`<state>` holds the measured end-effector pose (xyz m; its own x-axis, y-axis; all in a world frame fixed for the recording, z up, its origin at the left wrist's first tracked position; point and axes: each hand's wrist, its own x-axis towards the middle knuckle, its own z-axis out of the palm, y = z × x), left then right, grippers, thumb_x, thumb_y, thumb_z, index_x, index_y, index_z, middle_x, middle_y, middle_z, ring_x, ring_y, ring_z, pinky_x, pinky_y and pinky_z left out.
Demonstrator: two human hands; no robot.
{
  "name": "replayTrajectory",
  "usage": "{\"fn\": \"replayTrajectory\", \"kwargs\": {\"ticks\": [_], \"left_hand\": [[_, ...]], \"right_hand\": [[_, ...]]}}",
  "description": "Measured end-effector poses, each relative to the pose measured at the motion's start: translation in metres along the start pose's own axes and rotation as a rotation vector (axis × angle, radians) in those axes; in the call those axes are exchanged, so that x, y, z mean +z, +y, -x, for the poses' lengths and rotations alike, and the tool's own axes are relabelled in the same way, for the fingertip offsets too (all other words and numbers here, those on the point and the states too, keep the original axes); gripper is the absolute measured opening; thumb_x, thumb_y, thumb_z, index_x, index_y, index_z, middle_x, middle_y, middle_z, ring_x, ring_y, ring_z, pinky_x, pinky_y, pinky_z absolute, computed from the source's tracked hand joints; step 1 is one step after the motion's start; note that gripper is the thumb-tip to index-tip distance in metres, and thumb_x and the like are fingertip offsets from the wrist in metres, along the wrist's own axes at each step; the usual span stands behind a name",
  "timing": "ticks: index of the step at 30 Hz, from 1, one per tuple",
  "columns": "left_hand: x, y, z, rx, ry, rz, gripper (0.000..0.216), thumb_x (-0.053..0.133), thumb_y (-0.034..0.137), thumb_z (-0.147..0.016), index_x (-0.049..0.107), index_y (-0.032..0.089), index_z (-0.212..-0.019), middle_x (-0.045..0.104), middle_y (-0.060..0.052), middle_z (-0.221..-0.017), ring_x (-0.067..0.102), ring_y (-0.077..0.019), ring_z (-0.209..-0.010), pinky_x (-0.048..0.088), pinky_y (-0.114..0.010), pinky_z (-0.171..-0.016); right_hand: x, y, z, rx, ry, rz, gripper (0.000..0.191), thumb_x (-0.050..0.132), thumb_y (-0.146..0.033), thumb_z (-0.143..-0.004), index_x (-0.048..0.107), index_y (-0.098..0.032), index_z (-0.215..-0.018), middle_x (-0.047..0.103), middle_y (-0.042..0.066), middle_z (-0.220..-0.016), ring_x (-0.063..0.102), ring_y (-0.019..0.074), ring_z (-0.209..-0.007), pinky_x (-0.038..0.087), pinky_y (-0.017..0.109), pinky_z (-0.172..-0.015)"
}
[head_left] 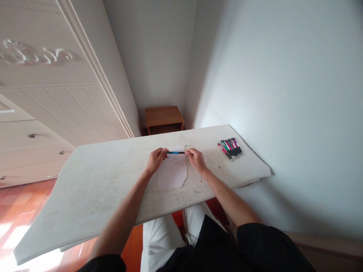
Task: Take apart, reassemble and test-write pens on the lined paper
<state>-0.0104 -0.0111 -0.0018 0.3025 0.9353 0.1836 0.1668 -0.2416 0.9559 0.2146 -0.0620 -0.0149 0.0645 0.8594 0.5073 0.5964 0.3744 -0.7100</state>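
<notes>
We see left hand (156, 158) and right hand (195, 158) pinching opposite ends of the blue-and-black pen (175, 152), probably to steady it, above torn lined paper (171, 175); bunched pens (231, 148) lie right on the tabletop (99, 181), seemingly for easy reach.

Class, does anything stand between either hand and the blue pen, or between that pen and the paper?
Nothing visible. The left hand and right hand hold opposite ends of the blue pen; no object shows between it and the paper. The other pens lie to the right.
</notes>
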Motion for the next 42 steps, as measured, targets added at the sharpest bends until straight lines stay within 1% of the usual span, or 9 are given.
{"fn": "replayTrajectory", "kwargs": {"ticks": [7,12,16,19,25,28,32,36,42], "left_hand": [[0.001,0.000,0.000,0.021,-0.007,0.088,0.044,0.077,0.045,-0.070,0.069,0.014,-0.100,0.072,-0.009,-0.094,0.065,-0.0171,-0.077,0.050,-0.028,-0.071],[0.003,0.003,0.003,-0.024,-0.001,0.114,0.057,0.068,0.054,-0.079,0.060,0.013,-0.118,0.068,-0.005,-0.080,0.059,-0.0132,-0.064,0.046,-0.024,-0.058],[0.003,0.004,0.002,-0.007,0.007,0.100,0.054,0.050,0.063,-0.088,0.067,0.013,-0.099,0.063,-0.002,-0.064,0.048,-0.0107,-0.051,0.040,-0.024,-0.051],[0.002,0.005,0.001,-0.018,-0.003,0.091,0.050,0.055,0.061,-0.086,0.070,0.013,-0.088,0.064,-0.003,-0.062,0.047,-0.0104,-0.050,0.039,-0.024,-0.051],[0.000,0.007,0.001,-0.026,-0.017,0.208,0.055,0.075,0.053,-0.071,0.065,0.013,-0.108,0.073,-0.010,-0.092,0.059,-0.0126,-0.065,0.047,-0.025,-0.059],[0.000,0.008,0.001,-0.040,0.006,0.201,0.057,0.072,0.053,-0.075,0.062,0.015,-0.117,0.071,-0.012,-0.107,0.055,-0.0089,-0.059,0.043,-0.022,-0.051],[0.000,0.009,0.002,-0.068,0.018,0.170,0.054,0.052,0.061,-0.087,0.067,0.013,-0.105,0.069,-0.006,-0.076,0.041,-0.0073,-0.045,0.031,-0.022,-0.042],[-0.002,0.010,0.003,-0.076,-0.028,0.070,0.055,0.052,0.063,-0.086,0.066,0.014,-0.068,0.049,0.001,-0.046,0.033,-0.0075,-0.040,0.024,-0.023,-0.041],[-0.004,0.011,0.003,-0.091,-0.025,0.164,0.041,0.072,0.053,-0.075,0.071,0.013,-0.082,0.062,-0.001,-0.059,0.041,-0.0079,-0.046,0.029,-0.022,-0.044]], "right_hand": [[-0.003,-0.003,0.000,0.016,0.023,0.007,0.040,0.047,-0.046,-0.097,0.062,-0.020,-0.070,0.066,0.004,-0.066,0.061,0.0174,-0.064,0.047,0.028,-0.065],[-0.004,-0.006,-0.001,0.013,0.041,0.000,0.040,0.046,-0.047,-0.096,0.062,-0.020,-0.072,0.065,0.004,-0.066,0.061,0.0174,-0.064,0.047,0.028,-0.065],[-0.004,-0.007,-0.001,-0.010,0.035,-0.011,0.040,0.046,-0.049,-0.096,0.062,-0.020,-0.073,0.066,0.005,-0.068,0.061,0.0179,-0.067,0.048,0.029,-0.066],[-0.004,-0.007,0.000,-0.027,0.013,-0.013,0.041,0.045,-0.049,-0.097,0.064,-0.020,-0.075,0.066,0.006,-0.070,0.061,0.0184,-0.069,0.049,0.030,-0.066],[-0.005,-0.005,0.001,-0.004,0.017,-0.017,0.040,0.046,-0.049,-0.096,0.066,-0.020,-0.077,0.067,0.006,-0.070,0.062,0.0187,-0.070,0.049,0.030,-0.068],[-0.005,-0.006,0.001,0.007,0.025,-0.026,0.040,0.046,-0.050,-0.096,0.066,-0.019,-0.078,0.067,0.006,-0.071,0.062,0.0185,-0.071,0.049,0.029,-0.068],[-0.005,-0.007,0.001,-0.010,0.031,-0.030,0.040,0.046,-0.049,-0.096,0.066,-0.020,-0.077,0.067,0.006,-0.071,0.061,0.0185,-0.070,0.049,0.030,-0.068],[-0.006,-0.008,0.001,-0.039,0.020,-0.022,0.040,0.045,-0.048,-0.097,0.066,-0.020,-0.077,0.066,0.007,-0.072,0.061,0.0190,-0.071,0.049,0.031,-0.069],[-0.006,-0.008,0.001,-0.053,0.017,-0.015,0.040,0.045,-0.048,-0.097,0.066,-0.020,-0.077,0.066,0.007,-0.072,0.060,0.0191,-0.071,0.049,0.031,-0.069]]}}
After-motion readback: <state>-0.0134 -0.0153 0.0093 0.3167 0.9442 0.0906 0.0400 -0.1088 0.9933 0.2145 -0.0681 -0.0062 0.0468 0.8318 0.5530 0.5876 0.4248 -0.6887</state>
